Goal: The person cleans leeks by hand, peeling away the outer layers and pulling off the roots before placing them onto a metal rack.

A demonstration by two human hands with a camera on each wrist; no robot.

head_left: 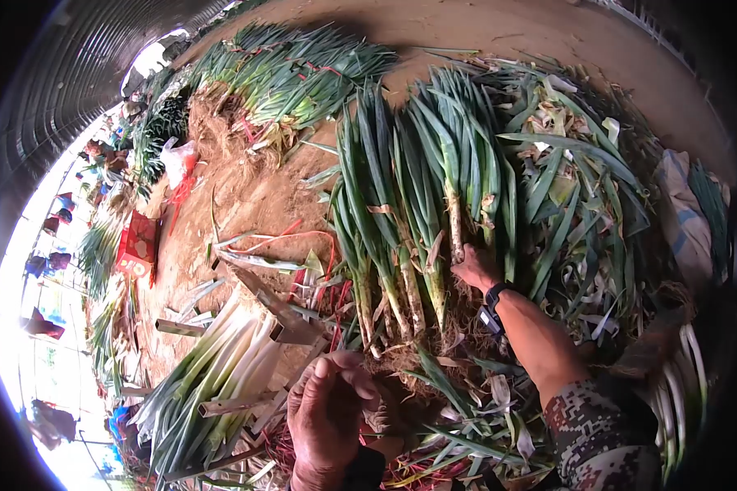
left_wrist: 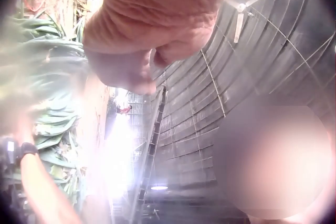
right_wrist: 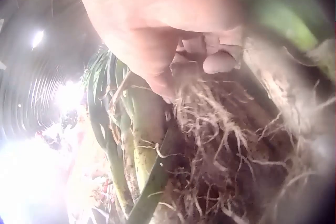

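My right hand [head_left: 477,268] grips a leek [head_left: 454,214] low on its pale, soil-stained stem, just above the root end. In the right wrist view the fingers curl in around that end, with tangled roots [right_wrist: 212,111] hanging below them. Other unpeeled leeks [head_left: 377,204] lie beside it, leaves pointing away from me. My left hand [head_left: 327,417] is raised near the front, fingers loosely bent and thumb up, holding nothing. Left of it, a bunch of cleaned leeks [head_left: 225,352] with white stems rests on a wooden frame [head_left: 282,315].
A large heap of leeks [head_left: 303,74] lies at the back left on the dirt floor [head_left: 254,196]. Stripped leaves [head_left: 565,188] pile up on the right beside a white sack [head_left: 684,217]. A red box [head_left: 137,245] and red ties [head_left: 180,192] are at left.
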